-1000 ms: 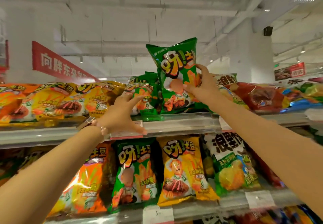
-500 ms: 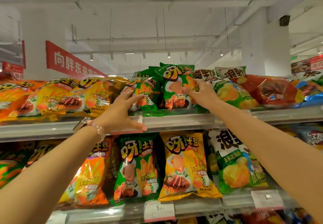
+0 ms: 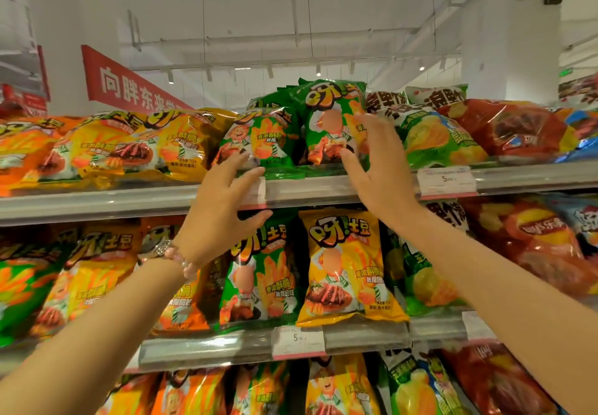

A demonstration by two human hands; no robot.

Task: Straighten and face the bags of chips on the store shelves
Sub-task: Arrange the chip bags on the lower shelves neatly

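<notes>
On the top shelf [image 3: 323,189], right between the two raised hands, sit the green chip bags. The right hand [image 3: 378,168] is spread wide, palm in, fingers splayed and not clamped on anything, its fingertips brushing the right edge of the upright green bag [image 3: 326,123], which stands face-out at the shelf lip. Over on the other side, the left hand [image 3: 223,207] is open too, fingers curled loosely, gripping nothing; its fingertips lie at the lower edge of the leaning green bag [image 3: 259,138], which tilts back just left of the upright one, the two touching. A beaded bracelet [image 3: 181,257] rides the left wrist. Left of that hand, yellow bags [image 3: 174,146] lie slumped; right of the right hand, a lighter green bag [image 3: 433,136] lies flat.
</notes>
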